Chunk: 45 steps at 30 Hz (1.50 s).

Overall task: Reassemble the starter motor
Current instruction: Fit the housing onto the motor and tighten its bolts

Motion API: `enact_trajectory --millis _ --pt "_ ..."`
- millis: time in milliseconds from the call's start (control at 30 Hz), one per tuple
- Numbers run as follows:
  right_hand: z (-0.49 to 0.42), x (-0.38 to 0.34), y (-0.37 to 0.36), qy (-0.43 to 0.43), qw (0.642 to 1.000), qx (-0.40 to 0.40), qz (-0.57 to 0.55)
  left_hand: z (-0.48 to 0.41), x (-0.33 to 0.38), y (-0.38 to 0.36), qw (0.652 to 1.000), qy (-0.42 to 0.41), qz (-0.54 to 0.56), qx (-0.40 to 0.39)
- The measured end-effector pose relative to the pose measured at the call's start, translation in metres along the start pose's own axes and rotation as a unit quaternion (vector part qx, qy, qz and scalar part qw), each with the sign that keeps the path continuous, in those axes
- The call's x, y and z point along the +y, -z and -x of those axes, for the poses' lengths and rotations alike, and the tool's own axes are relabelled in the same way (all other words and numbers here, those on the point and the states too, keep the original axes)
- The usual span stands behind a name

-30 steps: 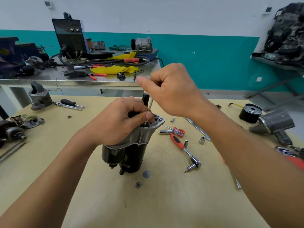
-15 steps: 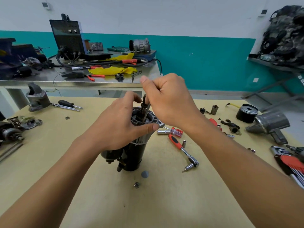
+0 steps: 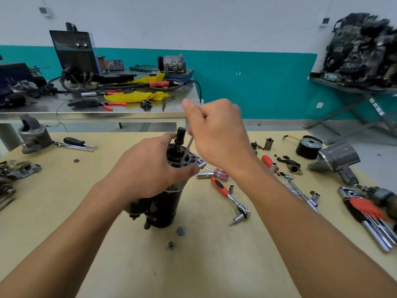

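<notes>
The black starter motor (image 3: 166, 208) stands upright on the yellow table (image 3: 64, 211), its grey flange and dark shaft (image 3: 180, 135) at the top. My left hand (image 3: 150, 171) grips the motor's upper housing from the left, thumb on the flange. My right hand (image 3: 217, 134) is above and to the right, fingers curled round a thin metal rod (image 3: 186, 150) that slants down into the open top of the housing. The rod's lower tip is inside the flange.
Right of the motor lie a red ratchet (image 3: 228, 195), a small screwdriver (image 3: 214, 174), loose sockets, a hex key set (image 3: 369, 216) and a grey nose housing (image 3: 337, 162). A washer (image 3: 181, 230) and nut (image 3: 171, 245) sit in front. Parts lie at left; a steel bench (image 3: 96, 112) stands behind.
My left hand has slid lower on the housing, uncovering the flange and shaft. My right hand has shifted right and up, and the rod now slants into the open top.
</notes>
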State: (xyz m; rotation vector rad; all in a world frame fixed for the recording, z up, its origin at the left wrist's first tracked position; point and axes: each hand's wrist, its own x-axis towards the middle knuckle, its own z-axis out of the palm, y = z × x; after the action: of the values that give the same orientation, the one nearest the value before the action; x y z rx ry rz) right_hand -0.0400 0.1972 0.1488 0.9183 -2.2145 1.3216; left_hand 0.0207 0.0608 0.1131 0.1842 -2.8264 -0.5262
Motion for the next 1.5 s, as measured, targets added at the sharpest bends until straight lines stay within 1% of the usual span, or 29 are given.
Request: enact_trajectory --millis 33,100,133,200,267,300,367,467,567,667,767,833,900,967,1033,1100,1167,1300,1333,1400,1467,1500 --pt "-0.004 -0.002 0.008 0.019 0.999 0.021 -0.027 -0.002 -0.007 0.006 0.999 -0.02 0.034 -0.022" --pt "-0.015 -0.003 0.028 0.06 0.992 0.048 -0.098 -0.008 -0.02 0.022 0.99 -0.066 0.08 -0.1" --pt "-0.02 -0.003 0.037 0.082 0.988 0.04 -0.124 -0.011 -0.025 0.03 0.981 -0.084 0.086 -0.15" --pt "-0.022 0.002 0.047 0.102 0.985 0.001 -0.141 -0.015 -0.031 0.042 0.963 -0.104 0.09 -0.233" --pt "-0.013 0.013 0.043 0.097 0.986 -0.04 -0.131 -0.014 -0.033 0.044 0.952 -0.117 0.081 -0.27" --pt "-0.006 0.019 0.039 0.092 0.986 -0.057 -0.13 -0.011 -0.032 0.043 0.954 -0.122 0.075 -0.265" --pt "0.008 0.029 0.03 0.087 0.982 -0.077 -0.146 -0.002 -0.027 0.037 0.966 -0.138 0.07 -0.205" --pt "0.02 0.036 0.017 0.102 0.98 -0.066 -0.158 0.008 -0.021 0.027 0.983 -0.148 0.065 -0.093" --pt "0.02 0.033 0.012 0.121 0.978 -0.058 -0.162 0.017 -0.019 0.018 0.986 -0.14 0.084 -0.02" --pt "0.016 0.029 0.01 0.137 0.976 -0.073 -0.154 0.024 -0.019 0.011 0.975 -0.171 0.14 0.035" --pt "0.013 0.028 0.007 0.157 0.973 -0.102 -0.136 0.023 -0.018 0.009 0.955 -0.241 0.162 0.064" --pt "0.01 0.026 0.007 0.165 0.97 -0.131 -0.123 0.02 -0.016 0.009 0.946 -0.26 0.176 0.08" --pt "0.005 0.023 0.01 0.17 0.964 -0.172 -0.113 0.017 -0.015 0.012 0.947 -0.222 0.222 0.07" --pt "0.001 0.017 0.014 0.176 0.956 -0.214 -0.093 0.012 -0.014 0.019 0.951 -0.178 0.252 0.022" --pt "-0.004 0.011 0.017 0.173 0.95 -0.251 -0.068 0.005 -0.013 0.025 0.951 -0.167 0.257 -0.028" --pt "-0.01 0.004 0.018 0.151 0.951 -0.267 -0.036 -0.002 -0.009 0.028 0.949 -0.162 0.267 -0.049" --pt "-0.014 -0.001 0.019 0.132 0.961 -0.242 0.023 -0.007 -0.007 0.026 0.945 -0.157 0.279 -0.061" --pt "-0.008 -0.006 0.016 0.057 0.979 -0.144 0.136 -0.006 -0.008 0.021 0.944 -0.147 0.288 -0.069" --pt "-0.008 -0.006 0.017 0.024 0.98 -0.137 0.14 -0.006 -0.009 0.02 0.943 -0.147 0.292 -0.065" --pt "-0.013 -0.003 0.021 -0.044 0.979 -0.171 0.101 -0.005 -0.009 0.019 0.942 -0.146 0.296 -0.065" --pt "-0.019 0.003 0.026 -0.063 0.973 -0.222 0.025 -0.006 -0.009 0.021 0.943 -0.144 0.291 -0.073" --pt "-0.023 0.008 0.028 -0.063 0.966 -0.249 -0.036 -0.007 -0.009 0.022 0.943 -0.143 0.289 -0.078"
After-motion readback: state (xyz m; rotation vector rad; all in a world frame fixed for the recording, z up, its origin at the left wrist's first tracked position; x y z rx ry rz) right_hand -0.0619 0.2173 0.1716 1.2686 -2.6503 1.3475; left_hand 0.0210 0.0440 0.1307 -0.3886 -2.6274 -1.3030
